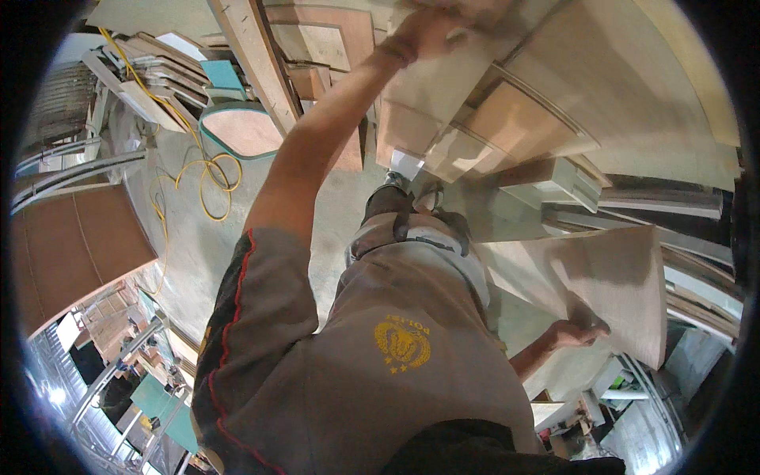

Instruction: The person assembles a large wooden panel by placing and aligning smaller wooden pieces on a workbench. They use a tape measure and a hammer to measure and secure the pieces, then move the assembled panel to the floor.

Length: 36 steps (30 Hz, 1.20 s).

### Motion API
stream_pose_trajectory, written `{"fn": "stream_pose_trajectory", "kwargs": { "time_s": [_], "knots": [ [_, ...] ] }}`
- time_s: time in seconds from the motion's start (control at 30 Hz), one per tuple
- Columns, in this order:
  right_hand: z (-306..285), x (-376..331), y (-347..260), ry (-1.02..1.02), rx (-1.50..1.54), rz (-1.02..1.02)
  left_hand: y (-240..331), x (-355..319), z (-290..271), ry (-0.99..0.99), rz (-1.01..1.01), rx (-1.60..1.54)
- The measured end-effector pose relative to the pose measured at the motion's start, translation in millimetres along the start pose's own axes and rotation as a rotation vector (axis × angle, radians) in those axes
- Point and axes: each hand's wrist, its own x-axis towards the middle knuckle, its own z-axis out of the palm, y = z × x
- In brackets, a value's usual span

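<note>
My left arm is stretched up to the top of the view, where my left hand (435, 33) is at the large leaning plywood sheets (625, 87). Its fingers are smeared and partly cut off, so whether they grip a sheet cannot be made out. Low on the right, my right hand (582, 328) has its fingers curled at the edge of a thin, pale plywood panel (617, 277). That panel stands tilted beside my body, slightly bowed, with a shadow across it.
Smaller brown boards (514, 119) lean in front of the big sheets. A wooden beam (257, 59) rises at upper left, beside a rounded green-edged panel (241, 131). A yellow hose (210, 186) lies coiled on the concrete floor (182, 237). Stacked boards (693, 293) line the right.
</note>
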Motion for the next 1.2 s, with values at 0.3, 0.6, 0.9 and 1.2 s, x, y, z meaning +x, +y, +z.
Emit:
{"fn": "stream_pose_trajectory", "kwargs": {
  "time_s": [0.3,0.6,0.9,1.2],
  "knots": [
    [44.2,-3.1,-6.7,-0.252,0.062,0.047,170.7,-171.5,75.4,-0.438,-0.488,-0.566],
    [126.4,-24.3,-32.5,-0.709,0.125,-0.086,239.1,-215.7,103.4,-0.364,-0.831,-0.883],
    [148.9,-134.5,-169.3,-0.719,0.409,0.004,193.1,-283.2,62.2,0.144,-0.920,-0.871],
    [153.5,-327.3,-280.9,-1.019,0.716,0.387,117.8,-442.8,-69.8,0.595,-1.020,-0.416]
  ]
}}
